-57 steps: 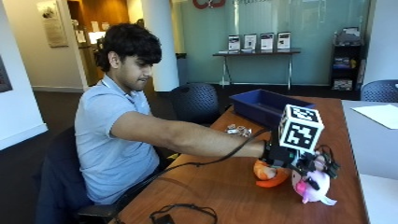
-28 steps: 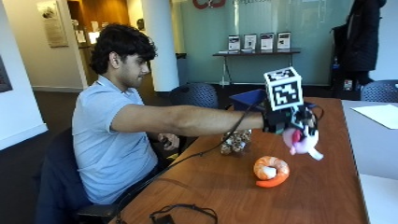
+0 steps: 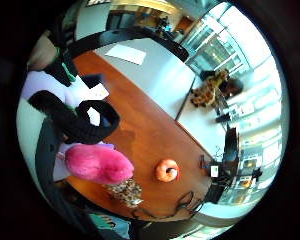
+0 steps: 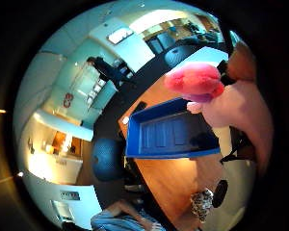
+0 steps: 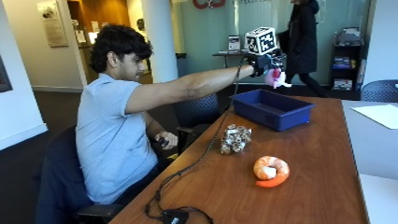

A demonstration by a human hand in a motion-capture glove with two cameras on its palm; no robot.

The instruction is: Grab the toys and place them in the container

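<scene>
My gloved right hand (image 5: 262,64) is raised high above the blue container (image 5: 272,108) and grips a pink and white plush toy (image 5: 274,78). The toy's pink part (image 3: 97,163) and white body fill one side of both palm views, with the pink part (image 4: 195,80) hanging over the open blue container (image 4: 168,134) below. An orange shrimp-like toy (image 5: 270,170) lies on the brown table (image 5: 211,186) near its front. A small brown and white spotted toy (image 5: 236,138) sits between the shrimp toy and the container.
A black cable (image 5: 187,168) runs from the arm down across the table to a small black device (image 5: 174,216) at the near edge. A sheet of paper (image 5: 380,115) lies on the adjoining white table. Office chairs stand beside the table.
The hand has lifted the pink and white toy from beside the orange toy and carried it up and away, to above the blue container. The outside camera has also shifted.
</scene>
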